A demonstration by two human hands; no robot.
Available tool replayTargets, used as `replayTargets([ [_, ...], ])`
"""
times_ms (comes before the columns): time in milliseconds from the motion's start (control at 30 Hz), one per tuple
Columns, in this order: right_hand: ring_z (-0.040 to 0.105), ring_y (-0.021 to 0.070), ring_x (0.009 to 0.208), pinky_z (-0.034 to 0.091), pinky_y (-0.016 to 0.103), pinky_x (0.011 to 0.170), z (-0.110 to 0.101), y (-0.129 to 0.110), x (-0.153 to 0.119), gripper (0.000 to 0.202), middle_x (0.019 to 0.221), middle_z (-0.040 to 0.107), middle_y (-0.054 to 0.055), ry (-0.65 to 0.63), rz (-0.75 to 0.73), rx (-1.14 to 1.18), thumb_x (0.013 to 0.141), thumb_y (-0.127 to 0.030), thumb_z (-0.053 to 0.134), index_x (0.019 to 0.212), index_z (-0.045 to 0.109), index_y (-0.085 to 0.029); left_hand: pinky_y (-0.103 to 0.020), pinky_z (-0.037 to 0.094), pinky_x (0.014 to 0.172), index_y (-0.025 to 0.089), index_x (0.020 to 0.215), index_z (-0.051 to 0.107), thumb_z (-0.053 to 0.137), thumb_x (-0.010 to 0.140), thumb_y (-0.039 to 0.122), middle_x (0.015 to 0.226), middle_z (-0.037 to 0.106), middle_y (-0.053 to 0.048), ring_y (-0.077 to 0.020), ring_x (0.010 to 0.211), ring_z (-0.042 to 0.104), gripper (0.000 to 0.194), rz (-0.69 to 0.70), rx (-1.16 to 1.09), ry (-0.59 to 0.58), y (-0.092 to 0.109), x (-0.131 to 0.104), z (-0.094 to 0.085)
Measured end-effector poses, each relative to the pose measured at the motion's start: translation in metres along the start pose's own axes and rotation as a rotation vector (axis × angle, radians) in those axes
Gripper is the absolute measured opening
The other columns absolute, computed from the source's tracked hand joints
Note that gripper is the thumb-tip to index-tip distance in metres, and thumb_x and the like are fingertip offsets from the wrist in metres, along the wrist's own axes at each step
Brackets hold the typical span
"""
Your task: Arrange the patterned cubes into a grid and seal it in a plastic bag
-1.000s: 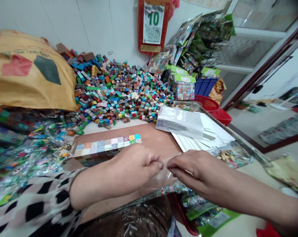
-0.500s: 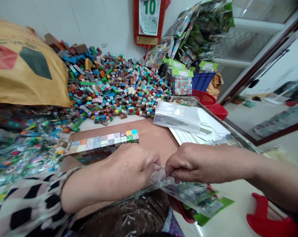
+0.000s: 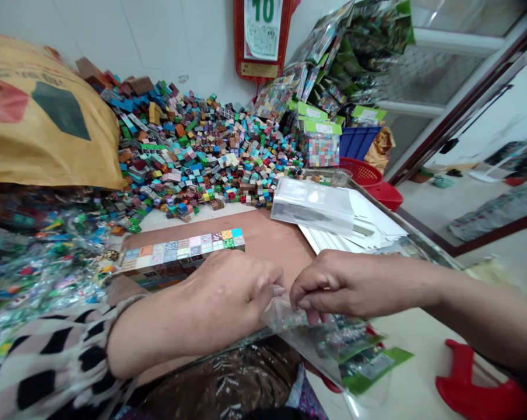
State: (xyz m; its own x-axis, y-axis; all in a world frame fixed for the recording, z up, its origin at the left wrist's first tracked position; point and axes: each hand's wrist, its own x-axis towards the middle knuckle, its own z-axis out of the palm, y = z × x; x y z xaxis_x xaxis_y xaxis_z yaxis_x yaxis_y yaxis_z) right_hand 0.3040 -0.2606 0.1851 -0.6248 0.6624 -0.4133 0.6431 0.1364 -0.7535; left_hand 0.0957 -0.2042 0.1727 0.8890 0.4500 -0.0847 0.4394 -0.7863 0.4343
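A clear plastic bag point(image 3: 290, 329) hangs near the front edge of the table. My left hand point(image 3: 239, 289) is closed, pinching the bag's upper edge between thumb and fingers. Close beside it, my right hand point(image 3: 329, 286) has curled fingers pressed together on the same edge. Behind and below the bag lie green-topped packets point(image 3: 372, 367) with small colourful contents. Left of my hands, a block of patterned cubes in rows point(image 3: 167, 256) rests on the brown board point(image 3: 267, 233), partly hidden by my left hand.
A large heap of small coloured cubes point(image 3: 202, 151) lies against the wall, beside a yellow sack point(image 3: 49, 128). A clear plastic box point(image 3: 311, 204) sits on white cards point(image 3: 377, 216). Red baskets point(image 3: 362, 172) stand at the back right; a red stool point(image 3: 473, 379) is at lower right.
My right hand's fingers have opened out slightly at the bag's edge. The clear bag has shifted and hangs lower, with more of it spread below my hands.
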Motion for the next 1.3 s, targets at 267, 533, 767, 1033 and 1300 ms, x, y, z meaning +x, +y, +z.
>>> replayTargets([
  [267,0.049,0.0080,0.056,0.036,0.018,0.055,-0.001,-0.008,-0.001,0.023,0.070,0.066,-0.002,0.008,-0.049,-0.329,0.085,-0.004,0.055,0.091,0.074,-0.015,-0.030,0.034,0.064,0.020,0.073,0.055,0.040,0.088,0.020,0.071,0.064,-0.002,-0.0175,0.069,0.056,0.021,-0.011,-0.045,-0.035,0.000,0.004,0.002],
  [533,0.056,0.0089,0.060,0.040,0.019,0.058,-0.005,-0.001,0.000,0.023,0.074,0.069,-0.001,0.035,-0.052,-0.249,0.091,-0.009,0.052,0.099,0.073,-0.015,-0.028,0.031,0.057,0.020,0.064,0.050,0.041,0.092,0.028,0.059,0.056,0.000,-0.0147,0.058,0.049,0.030,-0.025,-0.059,0.014,-0.009,0.001,0.003],
  [767,0.062,0.0103,0.065,0.047,0.020,0.060,-0.001,0.003,0.005,0.019,0.073,0.067,0.001,0.067,-0.013,0.031,0.097,-0.020,0.050,0.089,0.066,-0.015,-0.032,0.039,0.061,0.021,0.091,0.060,0.053,0.091,0.017,0.082,0.066,-0.001,-0.0189,0.069,0.058,0.008,0.300,0.166,0.336,-0.013,-0.006,0.020],
  [1033,0.063,0.0109,0.068,0.051,0.022,0.067,0.004,0.005,0.001,0.033,0.078,0.069,0.004,0.137,0.030,0.343,0.099,-0.040,0.053,0.084,0.065,-0.014,-0.038,0.048,0.095,0.020,0.108,0.063,0.052,0.095,0.015,0.101,0.076,-0.002,-0.0171,0.087,0.068,0.017,0.493,0.278,0.678,-0.024,-0.006,0.042],
  [1300,0.068,0.0118,0.071,0.054,0.028,0.077,0.013,0.016,0.004,0.034,0.090,0.072,0.007,0.061,-0.016,0.485,0.103,-0.039,0.045,0.090,0.063,-0.013,-0.043,0.037,0.115,0.023,0.090,0.071,0.064,0.088,0.018,0.101,0.078,0.001,-0.0193,0.106,0.066,0.008,0.483,0.238,0.764,-0.023,-0.007,0.048],
])
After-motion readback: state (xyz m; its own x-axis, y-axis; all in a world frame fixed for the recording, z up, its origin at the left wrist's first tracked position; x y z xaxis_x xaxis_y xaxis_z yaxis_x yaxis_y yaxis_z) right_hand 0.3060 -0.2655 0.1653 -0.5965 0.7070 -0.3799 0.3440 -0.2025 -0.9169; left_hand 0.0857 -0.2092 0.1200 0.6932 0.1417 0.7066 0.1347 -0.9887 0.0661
